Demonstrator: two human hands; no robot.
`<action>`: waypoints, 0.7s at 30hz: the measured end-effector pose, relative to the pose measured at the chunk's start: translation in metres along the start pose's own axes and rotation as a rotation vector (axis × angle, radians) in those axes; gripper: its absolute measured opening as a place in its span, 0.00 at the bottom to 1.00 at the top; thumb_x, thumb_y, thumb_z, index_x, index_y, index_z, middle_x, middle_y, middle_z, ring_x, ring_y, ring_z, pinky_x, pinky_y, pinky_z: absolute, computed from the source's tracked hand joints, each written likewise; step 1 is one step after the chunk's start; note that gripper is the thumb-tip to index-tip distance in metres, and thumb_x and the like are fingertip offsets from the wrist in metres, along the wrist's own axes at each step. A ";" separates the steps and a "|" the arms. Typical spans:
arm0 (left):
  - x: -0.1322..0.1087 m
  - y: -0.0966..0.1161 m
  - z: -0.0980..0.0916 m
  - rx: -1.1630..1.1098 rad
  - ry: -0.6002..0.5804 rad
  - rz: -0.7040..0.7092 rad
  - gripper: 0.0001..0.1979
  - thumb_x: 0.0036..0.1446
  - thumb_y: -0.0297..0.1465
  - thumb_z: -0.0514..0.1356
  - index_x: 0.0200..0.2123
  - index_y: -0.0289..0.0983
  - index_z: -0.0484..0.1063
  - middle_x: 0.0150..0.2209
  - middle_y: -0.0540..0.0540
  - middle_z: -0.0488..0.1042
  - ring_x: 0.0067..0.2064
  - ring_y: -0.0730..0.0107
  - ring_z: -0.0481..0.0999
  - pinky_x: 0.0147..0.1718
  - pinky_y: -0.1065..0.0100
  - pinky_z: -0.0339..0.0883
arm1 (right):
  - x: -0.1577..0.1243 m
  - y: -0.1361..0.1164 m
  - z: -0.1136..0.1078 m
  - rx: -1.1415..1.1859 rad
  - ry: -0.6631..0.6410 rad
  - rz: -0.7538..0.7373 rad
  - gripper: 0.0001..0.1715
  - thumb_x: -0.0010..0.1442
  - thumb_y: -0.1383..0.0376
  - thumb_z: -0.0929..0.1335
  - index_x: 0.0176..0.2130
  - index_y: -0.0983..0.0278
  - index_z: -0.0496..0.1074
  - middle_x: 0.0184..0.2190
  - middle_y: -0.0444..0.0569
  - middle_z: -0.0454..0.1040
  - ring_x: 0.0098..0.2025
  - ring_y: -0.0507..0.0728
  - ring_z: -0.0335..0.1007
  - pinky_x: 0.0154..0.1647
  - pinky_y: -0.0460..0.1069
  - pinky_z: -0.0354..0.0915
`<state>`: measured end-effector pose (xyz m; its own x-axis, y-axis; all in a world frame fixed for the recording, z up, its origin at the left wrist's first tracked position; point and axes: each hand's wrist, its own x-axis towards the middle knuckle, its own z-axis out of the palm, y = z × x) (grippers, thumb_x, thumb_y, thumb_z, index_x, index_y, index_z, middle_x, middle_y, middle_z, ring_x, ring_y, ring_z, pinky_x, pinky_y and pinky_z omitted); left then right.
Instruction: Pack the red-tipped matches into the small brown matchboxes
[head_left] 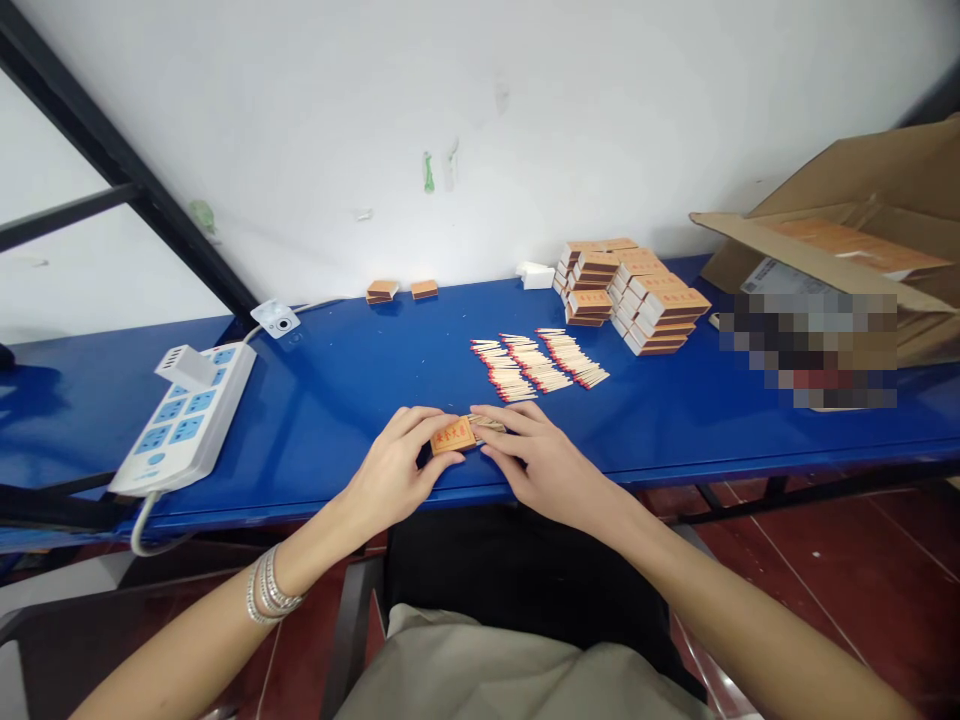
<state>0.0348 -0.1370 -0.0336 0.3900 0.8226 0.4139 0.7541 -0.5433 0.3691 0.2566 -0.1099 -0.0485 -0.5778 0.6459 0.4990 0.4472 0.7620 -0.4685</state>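
Head view shows an orange matchbox [453, 436] with red characters, its tray slid partly out and match sticks showing, held near the front edge of a blue table [675, 420]. On the left hand [394, 470], the fingers sit together, clamped on the sleeve. On the right hand [544, 465], they spread slightly, pressing around the open tray. Three rows of loose red-tipped matches [536, 362] lie just beyond.
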 end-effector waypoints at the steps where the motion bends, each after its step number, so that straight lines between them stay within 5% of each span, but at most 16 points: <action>1: 0.000 0.001 0.000 -0.005 -0.005 -0.002 0.16 0.62 0.36 0.61 0.52 0.39 0.70 0.49 0.41 0.75 0.49 0.58 0.74 0.49 0.54 0.71 | 0.000 0.001 -0.001 0.048 0.017 0.029 0.20 0.66 0.69 0.63 0.55 0.58 0.74 0.57 0.53 0.73 0.57 0.61 0.69 0.58 0.62 0.67; 5: 0.002 0.002 -0.001 -0.014 -0.015 -0.004 0.17 0.61 0.37 0.62 0.52 0.39 0.69 0.49 0.41 0.75 0.50 0.58 0.74 0.50 0.54 0.71 | 0.002 0.005 -0.009 0.143 0.080 0.187 0.17 0.65 0.68 0.65 0.51 0.60 0.76 0.53 0.52 0.76 0.55 0.60 0.73 0.59 0.59 0.68; 11: 0.006 0.006 0.001 -0.032 -0.036 0.008 0.17 0.61 0.36 0.62 0.52 0.38 0.69 0.49 0.41 0.76 0.50 0.59 0.74 0.50 0.56 0.71 | 0.008 0.003 -0.005 0.342 0.113 0.280 0.07 0.59 0.69 0.69 0.39 0.62 0.76 0.42 0.50 0.77 0.40 0.56 0.79 0.46 0.52 0.77; 15: 0.009 0.005 0.003 -0.043 -0.036 0.006 0.17 0.61 0.37 0.62 0.51 0.39 0.70 0.48 0.42 0.76 0.49 0.59 0.75 0.48 0.56 0.72 | 0.007 -0.003 -0.002 0.473 0.066 0.317 0.13 0.59 0.70 0.67 0.45 0.60 0.73 0.45 0.48 0.77 0.44 0.56 0.79 0.48 0.52 0.76; 21: 0.009 0.004 0.003 -0.037 0.005 0.025 0.17 0.60 0.37 0.63 0.51 0.39 0.70 0.47 0.42 0.78 0.48 0.59 0.76 0.47 0.56 0.73 | 0.005 -0.009 -0.001 0.378 0.059 0.270 0.19 0.58 0.74 0.66 0.48 0.59 0.71 0.48 0.50 0.75 0.47 0.55 0.77 0.52 0.53 0.74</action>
<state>0.0428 -0.1309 -0.0310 0.4056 0.8081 0.4272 0.7244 -0.5692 0.3889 0.2501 -0.1141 -0.0414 -0.4299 0.8288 0.3582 0.2899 0.5024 -0.8146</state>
